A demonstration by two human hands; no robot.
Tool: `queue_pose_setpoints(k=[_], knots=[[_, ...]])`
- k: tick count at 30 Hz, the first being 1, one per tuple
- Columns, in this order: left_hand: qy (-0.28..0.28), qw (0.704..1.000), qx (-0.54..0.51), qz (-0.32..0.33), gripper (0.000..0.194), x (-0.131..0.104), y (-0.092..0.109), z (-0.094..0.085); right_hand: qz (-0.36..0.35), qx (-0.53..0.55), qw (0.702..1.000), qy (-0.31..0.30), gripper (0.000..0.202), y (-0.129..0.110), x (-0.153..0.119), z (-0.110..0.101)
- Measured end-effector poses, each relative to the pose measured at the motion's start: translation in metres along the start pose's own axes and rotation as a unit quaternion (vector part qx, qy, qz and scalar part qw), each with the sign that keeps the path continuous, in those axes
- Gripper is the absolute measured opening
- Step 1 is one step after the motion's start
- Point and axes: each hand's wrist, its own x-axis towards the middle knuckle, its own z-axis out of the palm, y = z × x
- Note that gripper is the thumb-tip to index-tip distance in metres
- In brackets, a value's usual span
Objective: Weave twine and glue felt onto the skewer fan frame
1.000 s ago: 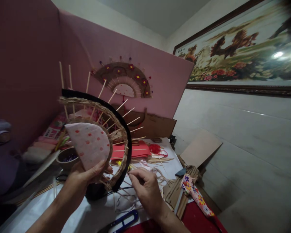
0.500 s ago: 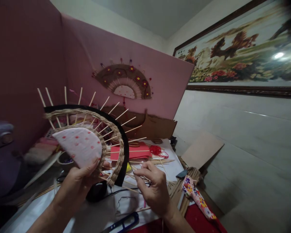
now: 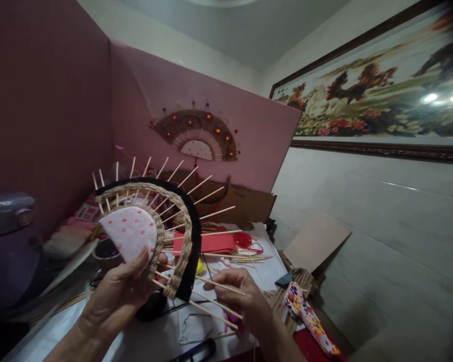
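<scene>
My left hand [image 3: 124, 286] grips a half-round fan frame [image 3: 192, 221] by its base, thumb on the white, red-dotted half-disc [image 3: 130, 229]. Thin wooden sticks [image 3: 207, 195] radiate from it through a band of woven tan cord [image 3: 186, 236] and a black outer band [image 3: 197, 241]. At the lower right sticks, my right hand [image 3: 245, 299] is closed, its fingertips pinching a thin black strand [image 3: 210, 269] that runs up towards the black band. Sticks pass in front of these fingers and partly cover them.
A finished fan [image 3: 196, 133] hangs on the pink board [image 3: 249, 130]. Red paper [image 3: 207, 243], red yarn [image 3: 243, 240], loose sticks [image 3: 249, 259] and blue-handled snips [image 3: 196, 351] lie on the white table. To the right are a flowered cloth piece [image 3: 311, 319] and a flat board [image 3: 317, 236].
The fan frame has shifted right and turned, so its lower sticks now point towards my right hand. My right hand has moved slightly down and right behind those sticks. The view has shifted a little.
</scene>
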Motion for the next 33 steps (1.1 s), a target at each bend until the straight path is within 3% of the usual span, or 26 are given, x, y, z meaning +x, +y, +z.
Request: queue_pose_setpoints(k=[6, 11, 18, 26, 33], knots=[[0.002, 1.0, -0.008, -0.015, 0.02, -0.002, -0.006, 0.004, -0.067, -0.14, 0.987, -0.046, 0.028, 0.01, -0.004, 0.019], [0.001, 1.0, 0.011, 0.002, 0.018, -0.002, -0.007, 0.004, -0.1, -0.23, 0.968, -0.008, 0.039, 0.011, -0.005, 0.023], [-0.013, 1.0, 0.028, -0.008, 0.013, 0.0, -0.01, 0.002, -0.149, -0.273, 0.95, 0.003, 0.035, 0.025, -0.003, 0.025], [-0.02, 1.0, 0.004, 0.0, 0.016, 0.004, -0.007, -0.002, -0.346, -0.378, 0.853, 0.102, 0.025, 0.029, -0.009, 0.03], [-0.004, 1.0, -0.001, 0.016, 0.016, 0.005, -0.004, -0.004, -0.463, -0.41, 0.775, 0.126, 0.046, 0.045, -0.009, 0.021]])
